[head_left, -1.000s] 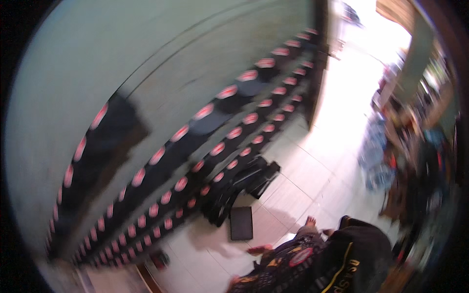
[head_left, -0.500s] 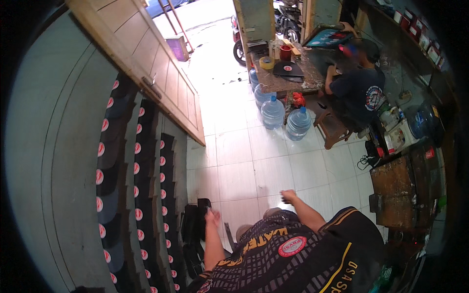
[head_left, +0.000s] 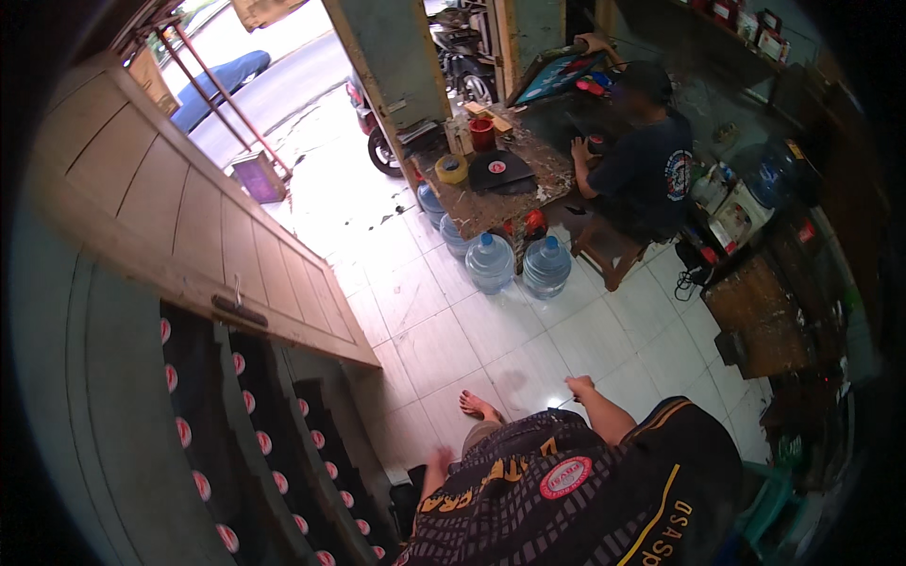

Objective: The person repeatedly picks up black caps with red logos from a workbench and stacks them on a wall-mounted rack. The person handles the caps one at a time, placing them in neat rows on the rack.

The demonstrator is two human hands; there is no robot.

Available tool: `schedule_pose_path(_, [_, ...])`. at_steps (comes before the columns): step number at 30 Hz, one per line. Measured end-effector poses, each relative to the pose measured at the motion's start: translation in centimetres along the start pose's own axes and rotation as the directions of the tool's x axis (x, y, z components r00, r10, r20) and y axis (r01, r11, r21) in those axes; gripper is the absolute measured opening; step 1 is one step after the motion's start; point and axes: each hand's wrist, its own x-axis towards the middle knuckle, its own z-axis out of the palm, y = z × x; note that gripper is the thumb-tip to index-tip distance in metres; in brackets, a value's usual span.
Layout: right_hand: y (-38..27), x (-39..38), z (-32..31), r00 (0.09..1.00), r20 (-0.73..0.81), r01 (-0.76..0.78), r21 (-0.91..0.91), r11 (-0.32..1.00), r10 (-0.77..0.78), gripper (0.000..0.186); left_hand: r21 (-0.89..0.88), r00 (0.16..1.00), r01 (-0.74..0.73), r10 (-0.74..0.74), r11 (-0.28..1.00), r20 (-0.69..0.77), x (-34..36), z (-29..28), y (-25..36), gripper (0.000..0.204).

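My left hand (head_left: 439, 464) hangs at my side, smeared by motion, so its fingers cannot be read; the nearest things are rows of overlapping dark sheets (head_left: 269, 472) with round red-and-white stickers along the left wall. In front of my right hip, my right hand (head_left: 580, 387) hangs over the tiled floor with its fingers curled in. Nothing shows in it. My bare foot (head_left: 479, 406) is forward on the tiles.
A wooden door (head_left: 208, 217) stands ajar at left. Ahead, a worn workbench (head_left: 453, 209) holds dark pieces (head_left: 500, 170) and yellow tape (head_left: 451, 169). Blue water jugs (head_left: 489, 264) and a wooden stool (head_left: 609, 250) stand below. A seated co-worker (head_left: 651, 160) works there.
My view has turned and moved toward the doorway, so more street shows. My left hand has swung in beside my shirt, and my bare foot has come into sight. The co-worker's hand has shifted.
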Motion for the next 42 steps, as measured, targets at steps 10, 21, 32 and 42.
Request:
schedule_pose_path(10, [-13.7,-7.3,4.0,0.998,0.048,0.04,-0.185,0.982,-0.032,0.068,-0.498,0.735,0.426,0.032,0.755,0.677,8.3,-7.4,6.8,0.03])
schedule_pose_path(21, [-31.5,0.1,5.4,0.979,0.114,0.187,-0.208,0.96,-0.166,0.053,-0.644,0.992,0.123,-0.119,0.755,0.05,36.8,-13.3,32.6,0.039])
schedule_pose_path(32, [-58.2,19.5,7.0,0.915,0.207,0.302,0.214,0.929,-0.345,0.025,-0.224,0.714,0.697,-0.634,0.681,0.296,25.4,5.2,29.8,0.039])
schedule_pose_path(42, [-73.4,28.1,3.0,0.966,0.258,-0.185,0.701,0.688,-0.002,0.033,-0.621,0.812,0.529,-0.558,0.578,0.172,30.4,5.2,45.5,0.044])
